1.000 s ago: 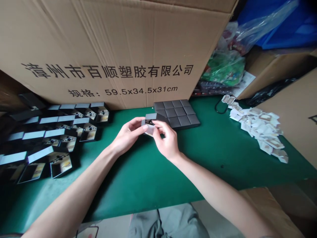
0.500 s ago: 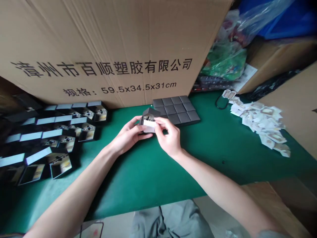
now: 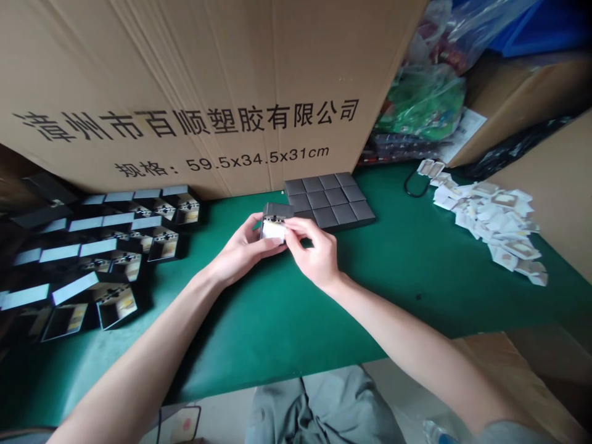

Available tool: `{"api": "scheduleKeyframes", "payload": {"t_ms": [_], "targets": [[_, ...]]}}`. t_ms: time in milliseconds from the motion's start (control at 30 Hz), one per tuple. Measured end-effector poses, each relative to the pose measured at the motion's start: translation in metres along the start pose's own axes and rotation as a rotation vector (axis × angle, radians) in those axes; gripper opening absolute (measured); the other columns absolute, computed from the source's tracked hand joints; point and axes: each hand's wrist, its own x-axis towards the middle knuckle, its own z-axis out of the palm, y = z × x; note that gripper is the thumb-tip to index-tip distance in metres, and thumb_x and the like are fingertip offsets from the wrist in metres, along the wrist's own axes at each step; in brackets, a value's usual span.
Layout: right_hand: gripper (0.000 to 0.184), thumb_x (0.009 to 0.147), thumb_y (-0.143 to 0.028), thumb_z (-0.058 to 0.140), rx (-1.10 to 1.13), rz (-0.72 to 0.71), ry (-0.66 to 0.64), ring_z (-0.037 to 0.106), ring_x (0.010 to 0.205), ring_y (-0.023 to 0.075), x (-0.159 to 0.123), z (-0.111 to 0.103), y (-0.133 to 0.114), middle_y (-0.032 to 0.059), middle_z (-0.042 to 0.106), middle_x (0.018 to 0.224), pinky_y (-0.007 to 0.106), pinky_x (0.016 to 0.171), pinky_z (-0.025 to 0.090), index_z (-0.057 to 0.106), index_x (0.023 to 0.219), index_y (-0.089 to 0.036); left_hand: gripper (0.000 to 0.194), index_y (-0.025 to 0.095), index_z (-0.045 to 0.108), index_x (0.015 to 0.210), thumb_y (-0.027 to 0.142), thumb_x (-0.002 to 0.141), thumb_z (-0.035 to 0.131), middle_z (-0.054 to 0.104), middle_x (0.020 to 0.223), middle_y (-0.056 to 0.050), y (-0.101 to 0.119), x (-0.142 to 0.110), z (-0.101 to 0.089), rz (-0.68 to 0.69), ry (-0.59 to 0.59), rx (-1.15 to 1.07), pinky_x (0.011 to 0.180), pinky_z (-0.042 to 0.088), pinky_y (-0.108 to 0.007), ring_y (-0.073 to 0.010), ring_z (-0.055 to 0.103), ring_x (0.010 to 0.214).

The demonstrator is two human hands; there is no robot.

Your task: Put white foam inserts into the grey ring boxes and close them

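Above the green table, my left hand [image 3: 240, 251] is closed around a small black hinged box [image 3: 278, 211], its lid raised. A white insert [image 3: 274, 231] sits in the mouth of the box, under my left thumb. My right hand [image 3: 317, 251] pinches at the insert's right edge, thumb and forefinger together; the fingertips partly hide that side. Just behind my right hand lies a block of closed black boxes [image 3: 330, 198] set edge to edge.
Rows of open black boxes [image 3: 115, 305] stand at the left. A heap of white inserts [image 3: 497, 216] lies on the right of the green table [image 3: 370, 308], near a black loop [image 3: 416, 185]. A large carton [image 3: 208, 74] walls off the back; plastic bags [image 3: 425, 102] are piled behind right.
The white insert now lies lower and flatter in the box, and the box has tipped slightly. Both hands stay close together around it. The view has shifted slightly.
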Motion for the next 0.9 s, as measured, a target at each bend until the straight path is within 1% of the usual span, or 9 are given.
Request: {"api": "scheduleKeyframes", "payload": {"t_ms": [100,167,233,333,533,733,900], "targets": [[0.014,0.102,-0.028,0.061,-0.022,0.005,-0.029,0.080,0.091,0.0160,-0.0008,-0.0005,-0.0009,0.0023,0.083,0.107,0.029,0.080,0.068,0.072,0.110,-0.025,0.049,0.025,0.061,0.118,0.021,0.077,0.088,0.074,0.113,-0.002,-0.0001,0.0002,0.0006,0.015,0.005,0.033,0.111,0.058,-0.048,-0.0222,0.074,0.112],[0.015,0.102,-0.029,0.060,-0.049,0.016,-0.045,0.080,0.090,0.0164,-0.0006,-0.0006,-0.0010,0.0023,0.083,0.105,0.028,0.077,0.067,0.073,0.108,-0.025,0.047,0.025,0.062,0.117,0.022,0.078,0.087,0.074,0.114,-0.002,-0.0004,0.0006,0.0006,0.025,0.007,0.044,0.110,0.058,-0.049,-0.0227,0.074,0.113],[0.015,0.102,-0.028,0.060,-0.068,0.007,-0.054,0.080,0.086,0.0161,-0.0002,-0.0005,-0.0005,0.0026,0.083,0.102,0.027,0.074,0.066,0.074,0.106,-0.024,0.047,0.024,0.062,0.117,0.021,0.078,0.086,0.074,0.115,-0.002,-0.0009,0.0011,0.0003,0.030,0.007,0.044,0.110,0.059,-0.049,-0.0227,0.074,0.112],[0.015,0.101,-0.025,0.062,-0.072,-0.023,-0.051,0.077,0.075,0.0142,-0.0005,0.0004,0.0015,0.0026,0.083,0.098,0.026,0.073,0.065,0.076,0.103,-0.022,0.051,0.024,0.061,0.119,0.019,0.076,0.088,0.075,0.117,-0.003,-0.0017,0.0016,-0.0006,0.030,0.012,0.039,0.108,0.060,-0.048,-0.0216,0.074,0.109],[0.018,0.102,-0.024,0.061,-0.075,-0.012,-0.086,0.072,0.065,0.0107,-0.0033,0.0026,0.0038,0.0032,0.083,0.097,0.022,0.068,0.062,0.078,0.105,-0.020,0.051,0.022,0.062,0.120,0.019,0.076,0.088,0.075,0.110,-0.003,-0.0017,0.0018,-0.0020,0.029,0.021,0.041,0.101,0.064,-0.042,-0.0193,0.075,0.101],[0.018,0.101,-0.020,0.061,-0.064,-0.063,-0.098,0.072,0.067,0.0105,-0.0039,0.0029,0.0023,0.0040,0.083,0.094,0.021,0.069,0.061,0.078,0.106,-0.017,0.045,0.021,0.064,0.114,0.018,0.076,0.087,0.075,0.098,-0.002,-0.0019,0.0025,-0.0016,0.043,0.028,0.079,0.092,0.067,-0.037,-0.0183,0.075,0.093],[0.019,0.102,-0.022,0.060,-0.099,-0.037,-0.131,0.070,0.063,0.0099,-0.0040,0.0018,0.0034,0.0032,0.083,0.095,0.021,0.066,0.060,0.078,0.107,-0.018,0.041,0.021,0.065,0.113,0.018,0.077,0.086,0.075,0.096,-0.001,-0.0044,0.0039,-0.0025,0.040,0.043,0.096,0.089,0.068,-0.037,-0.0170,0.075,0.089]]}}
